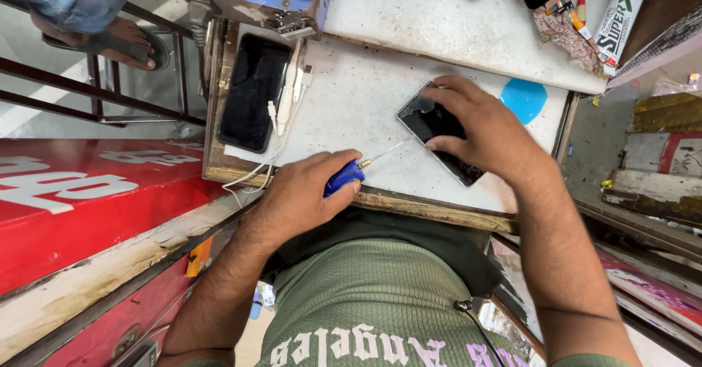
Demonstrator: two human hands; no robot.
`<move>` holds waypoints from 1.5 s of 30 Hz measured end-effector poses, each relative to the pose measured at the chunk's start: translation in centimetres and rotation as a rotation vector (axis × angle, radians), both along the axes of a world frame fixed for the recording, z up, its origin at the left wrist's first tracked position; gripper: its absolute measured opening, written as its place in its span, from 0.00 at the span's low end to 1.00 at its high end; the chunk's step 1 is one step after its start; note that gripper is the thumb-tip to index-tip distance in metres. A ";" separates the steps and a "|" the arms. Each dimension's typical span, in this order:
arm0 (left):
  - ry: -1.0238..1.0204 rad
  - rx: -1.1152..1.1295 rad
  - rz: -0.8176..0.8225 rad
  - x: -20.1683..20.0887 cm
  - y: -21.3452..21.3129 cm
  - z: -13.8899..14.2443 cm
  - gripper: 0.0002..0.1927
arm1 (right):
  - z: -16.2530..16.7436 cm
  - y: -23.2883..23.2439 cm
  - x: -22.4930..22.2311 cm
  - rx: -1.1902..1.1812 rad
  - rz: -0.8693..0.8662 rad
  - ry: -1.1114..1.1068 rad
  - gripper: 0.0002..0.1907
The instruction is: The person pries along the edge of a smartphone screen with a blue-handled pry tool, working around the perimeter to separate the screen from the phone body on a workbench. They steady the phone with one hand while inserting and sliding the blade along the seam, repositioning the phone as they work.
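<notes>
Workbench (365, 96): I see a scuffed white slab, the largest surface here, set right against my waist so both forearms can rest at its wooden front edge while I work.
Red counter (88, 199): it runs along my left side, well apart from the work.
Spare phone (254, 93): a dark handset lies face up at the slab's left edge, parked clear of the middle, with a white cable (281, 129) trailing beside it and over the front edge.
Phone in hand (439, 133): it lies flat on the slab, tilted diagonally, near a round blue patch (524, 100); the glass looks cracked, though glare keeps me from being sure.
Right hand (486, 133): fingers spread wide over the phone, tips bearing down on its edges, seemingly to pin it so it cannot slide under the tool.
Left hand (303, 195): curled tight around a blue-handled screwdriver (345, 177), thumb pressed along the handle for control.
Screwdriver shaft: thin and pale, it points toward the phone's lower corner; I cannot tell whether the tip touches.
Glue tube (621, 12): a white tube at the far right corner, within reach but out of the way.
</notes>
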State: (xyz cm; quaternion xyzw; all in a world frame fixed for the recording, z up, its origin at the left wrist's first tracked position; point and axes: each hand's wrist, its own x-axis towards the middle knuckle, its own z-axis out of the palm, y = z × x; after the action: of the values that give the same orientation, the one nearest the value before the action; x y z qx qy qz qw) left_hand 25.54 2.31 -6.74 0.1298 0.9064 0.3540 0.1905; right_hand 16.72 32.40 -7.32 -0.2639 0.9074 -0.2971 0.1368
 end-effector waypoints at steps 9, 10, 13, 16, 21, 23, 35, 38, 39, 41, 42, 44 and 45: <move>-0.240 0.173 -0.302 0.5 0.8 0.9 0.27 | 2.3 0.2 5.9 -0.044 0.297 0.185 0.14; -0.220 0.198 -0.319 0.5 0.9 1.0 0.27 | 2.1 0.5 6.4 -0.025 0.310 0.152 0.13; -0.251 0.218 -0.377 0.4 1.2 1.6 0.27 | 1.3 2.0 6.9 -0.085 0.385 0.163 0.14; -0.258 0.234 -0.418 0.3 1.6 2.2 0.27 | 1.0 3.8 7.3 -0.100 0.394 0.149 0.14; -0.332 0.098 -0.349 -1.0 0.6 3.0 0.23 | 1.0 9.7 7.9 -0.107 0.204 0.284 0.12; -0.175 0.099 -0.204 -1.7 -0.1 2.7 0.24 | 0.9 13.8 7.7 0.075 -0.116 0.225 0.15; 0.440 -0.187 -0.140 -3.7 3.6 -3.5 0.21 | -2.6 11.9 6.4 0.355 -0.509 0.584 0.07; 0.429 -0.211 -0.167 -3.8 3.6 -3.6 0.21 | -2.9 7.1 5.4 0.020 -0.382 0.344 0.13; 0.430 -0.204 -0.160 -3.9 3.6 -3.5 0.21 | -3.2 5.5 5.1 0.007 -0.298 0.341 0.17; 0.425 -0.192 -0.140 -3.9 3.7 -3.3 0.21 | -4.2 2.8 4.1 0.007 -0.190 0.324 0.25; 0.423 -0.202 -0.137 -3.9 3.8 -3.2 0.22 | -4.7 1.8 3.5 0.019 -0.166 0.309 0.28; 0.421 -0.216 -0.135 -3.8 3.9 -3.0 0.22 | -4.9 0.7 2.7 0.061 -0.137 0.284 0.31; 0.418 -0.213 -0.131 -3.8 4.0 -2.9 0.22 | -4.9 0.3 2.4 0.090 -0.128 0.277 0.31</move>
State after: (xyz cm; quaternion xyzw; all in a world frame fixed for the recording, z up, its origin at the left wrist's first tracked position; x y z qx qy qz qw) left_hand 21.77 6.30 -9.68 0.2382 0.9479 0.2087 0.0339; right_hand 19.14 32.71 -12.24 -0.2376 0.9449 -0.2252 0.0028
